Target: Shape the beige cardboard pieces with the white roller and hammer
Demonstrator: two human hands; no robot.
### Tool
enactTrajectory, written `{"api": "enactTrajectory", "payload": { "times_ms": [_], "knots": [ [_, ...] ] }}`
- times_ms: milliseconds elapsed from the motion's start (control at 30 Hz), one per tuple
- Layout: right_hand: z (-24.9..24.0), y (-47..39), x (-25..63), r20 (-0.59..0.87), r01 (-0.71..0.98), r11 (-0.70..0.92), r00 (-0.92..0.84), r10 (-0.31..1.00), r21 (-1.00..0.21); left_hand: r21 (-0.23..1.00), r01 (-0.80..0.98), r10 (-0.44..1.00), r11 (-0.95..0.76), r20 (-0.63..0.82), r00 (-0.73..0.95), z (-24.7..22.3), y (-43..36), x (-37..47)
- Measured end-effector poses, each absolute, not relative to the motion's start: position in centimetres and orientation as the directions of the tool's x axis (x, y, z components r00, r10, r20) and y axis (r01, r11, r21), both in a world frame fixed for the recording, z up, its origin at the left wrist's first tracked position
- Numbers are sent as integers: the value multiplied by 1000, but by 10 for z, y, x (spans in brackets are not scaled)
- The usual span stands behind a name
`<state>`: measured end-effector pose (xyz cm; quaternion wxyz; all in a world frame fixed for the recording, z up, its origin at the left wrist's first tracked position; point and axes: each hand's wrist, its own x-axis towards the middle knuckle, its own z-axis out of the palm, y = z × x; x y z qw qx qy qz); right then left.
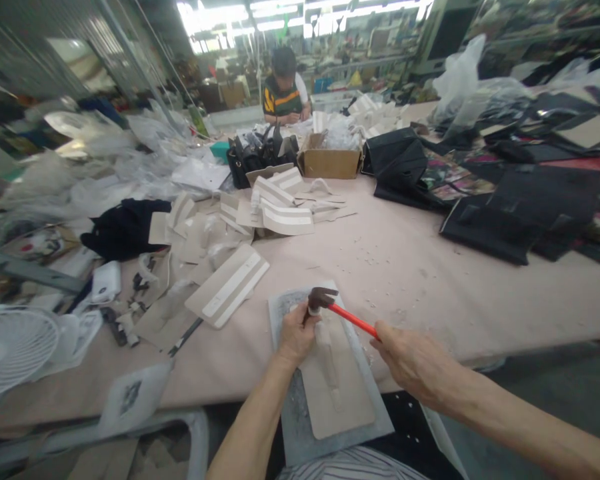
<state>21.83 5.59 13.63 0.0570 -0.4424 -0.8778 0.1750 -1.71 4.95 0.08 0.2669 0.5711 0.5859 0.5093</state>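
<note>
My right hand grips the orange-red handle of a claw hammer. The hammer's dark head is right above the fingertips of my left hand. Those left fingers are pinched together at the top of a beige panel with rounded corners; what they hold is hidden under the hammer head. A paler strip runs down the middle of the panel. Beneath it lies a worn grey board, which overhangs the table's front edge toward my lap.
Left of the board lies another beige panel with a white strip. Behind are piled beige pieces, a cardboard box and black bags. Black panels cover the right. A white fan stands left. A person sits opposite.
</note>
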Motion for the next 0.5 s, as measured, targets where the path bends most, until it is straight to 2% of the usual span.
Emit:
{"api": "enactTrajectory", "payload": {
  "times_ms": [33,100,267,333,400,467,500],
  "knots": [
    [130,59,222,-142,792,522,-583,800,-315,901,397,940,-175,273,-205,0,49,-17],
    [126,67,228,-227,853,451,-509,830,-262,903,395,940,-172,271,-209,1,49,-17],
    [100,94,236,-288,928,277,-344,893,-249,918,362,946,-164,250,-205,4,47,-17],
    [83,98,233,-149,928,323,-351,924,-183,927,342,949,-150,233,-214,4,48,-18],
    [71,92,222,91,870,475,-467,880,-127,934,326,948,-146,227,-226,5,48,-18],
    [69,79,203,234,711,695,-661,713,-108,937,311,945,-160,236,-226,7,48,-18],
    [71,72,193,233,601,791,-758,610,-116,937,306,946,-166,239,-220,8,47,-18]
  ]
}}
